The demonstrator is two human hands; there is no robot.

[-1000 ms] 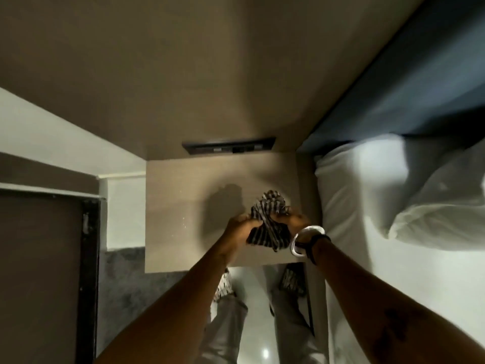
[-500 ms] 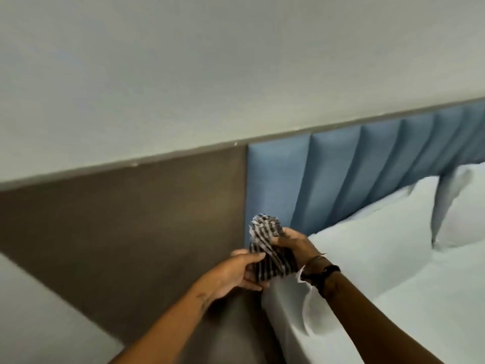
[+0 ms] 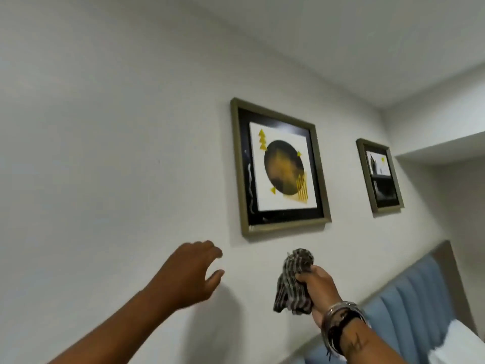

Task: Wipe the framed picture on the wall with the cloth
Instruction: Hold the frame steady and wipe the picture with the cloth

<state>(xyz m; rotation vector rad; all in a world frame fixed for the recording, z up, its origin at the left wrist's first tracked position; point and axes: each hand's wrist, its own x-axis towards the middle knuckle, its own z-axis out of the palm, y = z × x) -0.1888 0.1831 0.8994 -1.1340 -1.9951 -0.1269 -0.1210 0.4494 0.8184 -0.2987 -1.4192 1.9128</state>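
A framed picture [image 3: 280, 166] with an olive frame, black mat and a dark circle with yellow marks hangs on the white wall above my hands. My right hand [image 3: 319, 287] grips a bunched black-and-white striped cloth [image 3: 295, 279] below the frame's lower edge, not touching the picture. My left hand [image 3: 191, 271] is raised to the lower left of the frame with fingers spread and nothing in it, close to the wall.
A second, smaller framed picture [image 3: 380, 176] hangs further right on the same wall. A blue padded headboard [image 3: 417, 292] and white bedding [image 3: 462, 342] lie at the lower right. A wall ledge [image 3: 446, 151] juts out at the right.
My view has swung up from the bedside table and headboard to the wall with the pictures. My left hand has let go of the cloth and risen; my right hand lifted the cloth.
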